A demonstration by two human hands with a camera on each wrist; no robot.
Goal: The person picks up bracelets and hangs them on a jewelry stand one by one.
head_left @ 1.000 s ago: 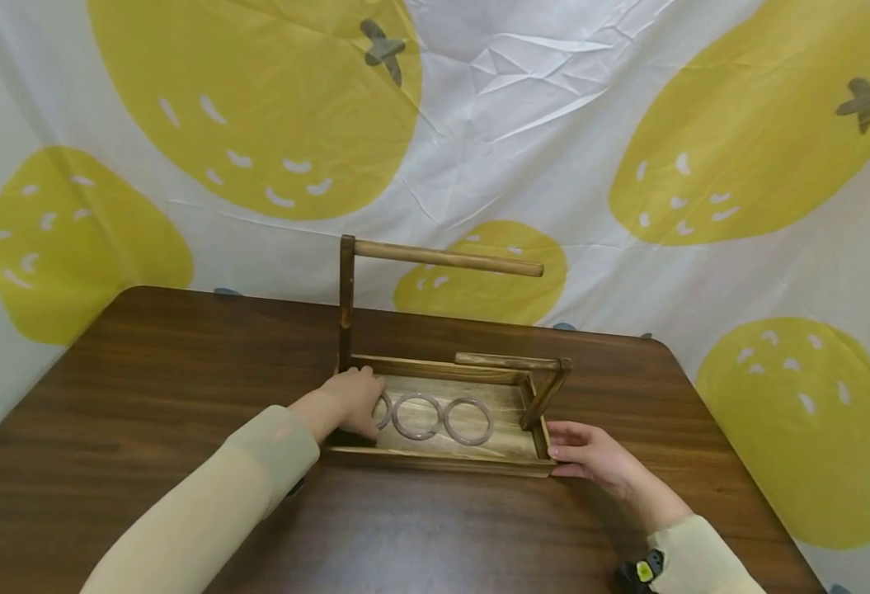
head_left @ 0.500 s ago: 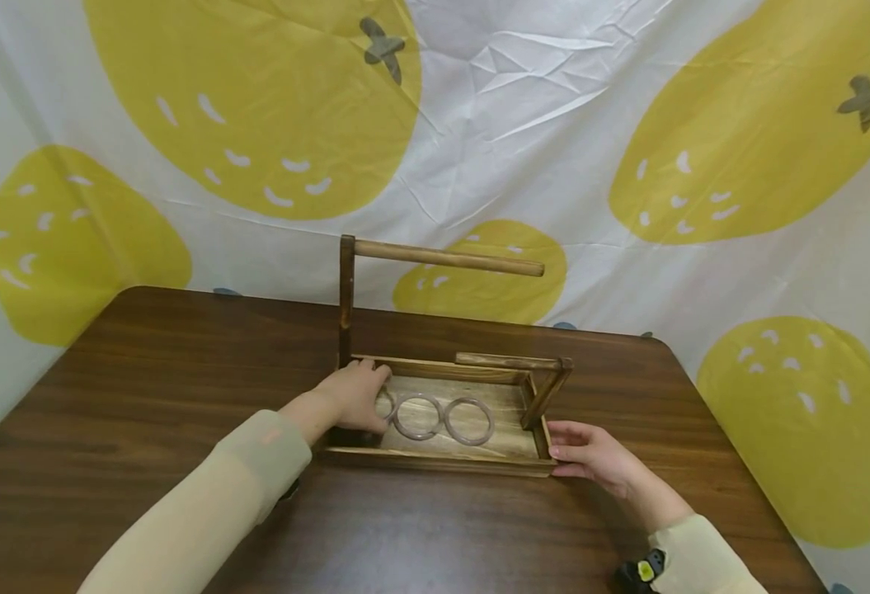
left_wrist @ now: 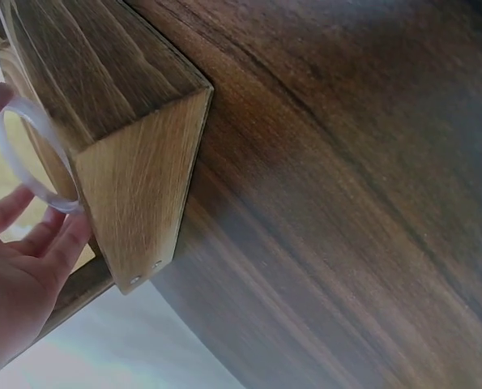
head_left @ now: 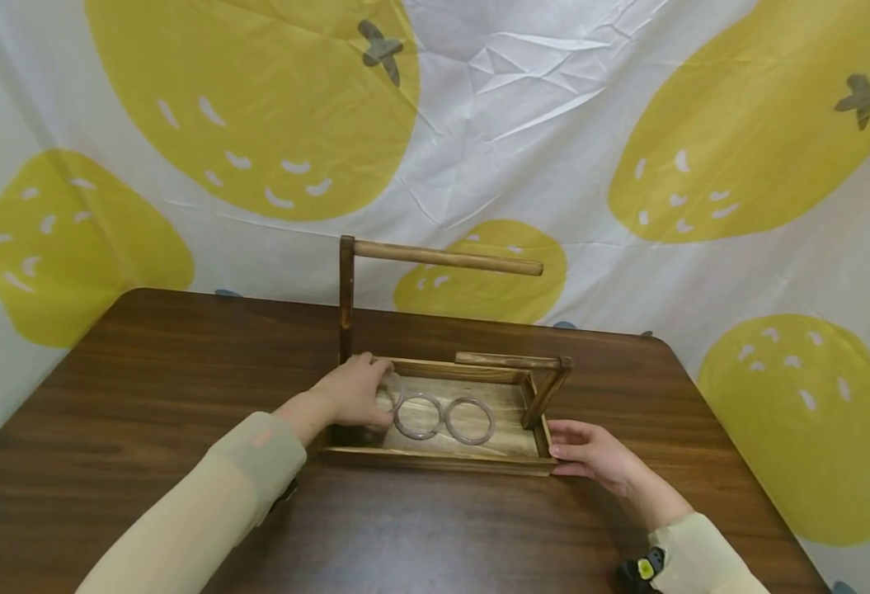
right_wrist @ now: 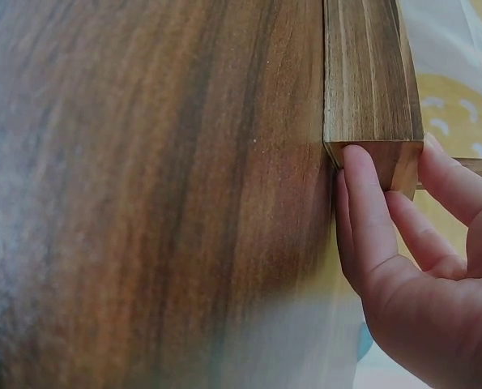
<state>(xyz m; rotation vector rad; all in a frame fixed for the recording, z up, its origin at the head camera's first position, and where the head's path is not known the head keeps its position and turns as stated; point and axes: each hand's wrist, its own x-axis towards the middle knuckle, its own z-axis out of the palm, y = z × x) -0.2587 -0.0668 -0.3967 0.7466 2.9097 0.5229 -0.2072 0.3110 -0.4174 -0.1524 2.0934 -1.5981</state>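
In the head view, a wooden jewelry stand (head_left: 449, 464) with a shallow tray base stands on the table. My left hand (head_left: 353, 391) is over the tray's left end, its thumb and fingertips pinching a translucent pale bangle (left_wrist: 12, 166). The left wrist view has this bangle tilted up close beside the tray wall (left_wrist: 143, 178). Two more bangles, a middle one (head_left: 417, 437) and a right one (head_left: 492, 421), lie side by side on the tray floor. My right hand (head_left: 596, 454) holds the tray's right front corner, thumb at the rim and fingers against the end wall (right_wrist: 404, 166).
A tall post with a long bar (head_left: 449, 257) rises at the tray's left end. At the right end a shorter post carries a low bar (head_left: 509, 360) reaching left over the tray. Behind the brown table (head_left: 204, 371) hangs a lemon-print cloth (head_left: 509, 165).
My left hand has shifted slightly back and up, and the bangle in its fingers has come off the tray floor. My right hand and the stand have stayed in place.
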